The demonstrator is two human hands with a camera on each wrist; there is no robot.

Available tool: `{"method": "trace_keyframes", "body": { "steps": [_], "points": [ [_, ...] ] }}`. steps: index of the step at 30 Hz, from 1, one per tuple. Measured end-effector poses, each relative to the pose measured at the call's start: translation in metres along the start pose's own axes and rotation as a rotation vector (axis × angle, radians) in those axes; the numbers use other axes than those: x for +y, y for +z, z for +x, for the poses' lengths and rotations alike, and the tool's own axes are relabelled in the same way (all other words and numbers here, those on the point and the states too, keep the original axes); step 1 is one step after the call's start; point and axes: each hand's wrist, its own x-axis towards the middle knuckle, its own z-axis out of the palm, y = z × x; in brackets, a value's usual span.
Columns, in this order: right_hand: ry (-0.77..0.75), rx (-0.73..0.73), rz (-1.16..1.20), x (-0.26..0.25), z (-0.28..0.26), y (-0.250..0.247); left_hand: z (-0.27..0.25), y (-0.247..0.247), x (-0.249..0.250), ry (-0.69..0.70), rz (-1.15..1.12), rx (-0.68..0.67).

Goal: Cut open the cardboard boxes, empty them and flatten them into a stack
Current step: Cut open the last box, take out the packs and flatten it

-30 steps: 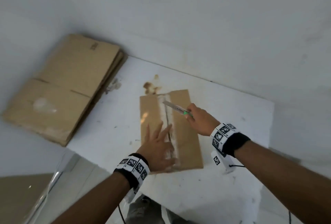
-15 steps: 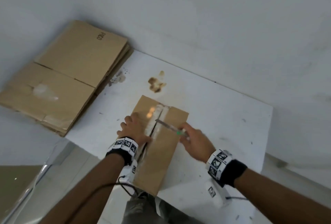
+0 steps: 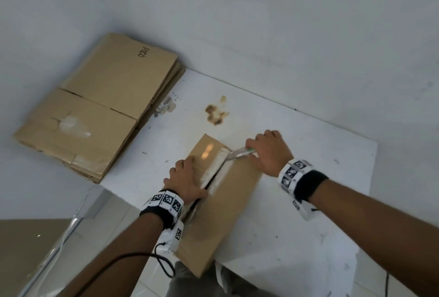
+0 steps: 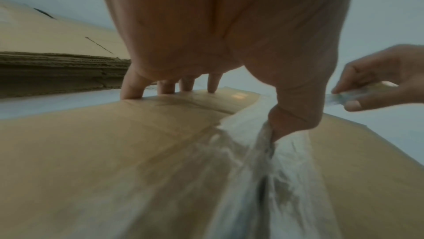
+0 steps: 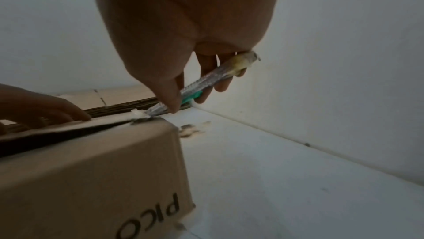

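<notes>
A brown cardboard box (image 3: 228, 204) lies on the white table (image 3: 308, 201), its near end over the table's front edge. Its taped top seam (image 3: 219, 168) is slit and gapes. My left hand (image 3: 186, 175) presses on the left flap, fingers spread straight (image 4: 169, 87) and thumb at the slit (image 4: 289, 121). My right hand (image 3: 268, 151) grips a clear utility knife (image 3: 240, 153) with a green slider (image 5: 192, 97). The blade tip touches the far end of the seam (image 5: 142, 117). The box side reads PICO (image 5: 146, 219).
A stack of flattened cardboard boxes (image 3: 95, 106) lies at the far left beside the table, against the white wall (image 3: 285, 35). A brown stain (image 3: 216, 113) marks the table beyond the box. The floor (image 3: 35, 237) shows at lower left.
The box has turned and slid toward the near table edge. My left hand shifted from the near seam to the left flap. The knife now sits at the seam's far end.
</notes>
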Motion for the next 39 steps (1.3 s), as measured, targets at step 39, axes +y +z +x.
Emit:
{"method": "trace_keyframes", "body": {
  "steps": [39],
  "points": [
    [0.549,-0.128,0.966,0.006,-0.084,0.049,0.006,0.037,0.01,0.027,-0.204,0.34]
  ]
}}
